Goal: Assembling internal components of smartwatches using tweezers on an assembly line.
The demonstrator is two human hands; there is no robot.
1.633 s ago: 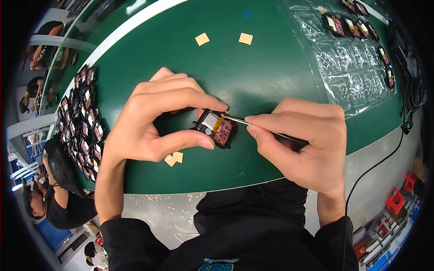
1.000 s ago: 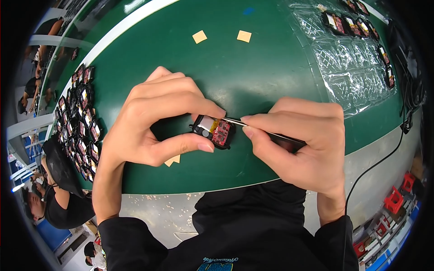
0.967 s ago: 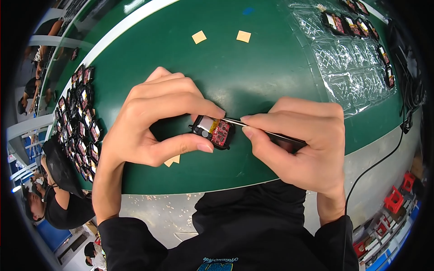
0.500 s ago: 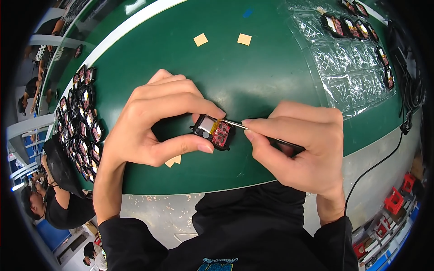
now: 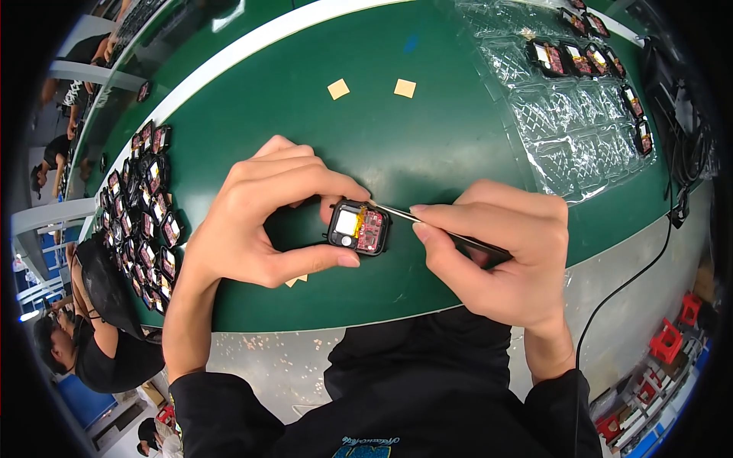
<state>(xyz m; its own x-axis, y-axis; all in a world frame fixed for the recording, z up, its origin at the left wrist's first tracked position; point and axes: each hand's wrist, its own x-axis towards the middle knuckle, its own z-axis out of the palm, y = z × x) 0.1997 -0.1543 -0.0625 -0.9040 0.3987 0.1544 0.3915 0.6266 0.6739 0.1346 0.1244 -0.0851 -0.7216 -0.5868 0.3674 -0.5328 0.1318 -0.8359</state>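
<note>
Between thumb and fingers, my left hand point(image 5: 248, 217) grips a small black watch-like case point(image 5: 372, 231) over the table. The case lies open-faced, showing a red circuit board, a white block, a strip of yellow tape and a small round silver part. My right hand point(image 5: 508, 256) pinches a pair of tweezers point(image 5: 398, 213), silver toward the tips and dark farther back. Their tips reach the upper edge of the case, close beside my left fingertips. Whether they hold anything is too small to tell.
Many similar cases point(image 5: 147, 225) crowd the table's left side. Clear plastic trays point(image 5: 569, 141) at the right hold several more cases point(image 5: 548, 58). Two beige squares point(image 5: 405, 88) lie on the green table point(image 5: 450, 130); more paper shows under my left hand. Black cables point(image 5: 676, 164) hang at right.
The case has turned in my left hand, so its inside faces up more squarely. The tweezer tips stay at its upper edge. The whole view has shifted slightly.
</note>
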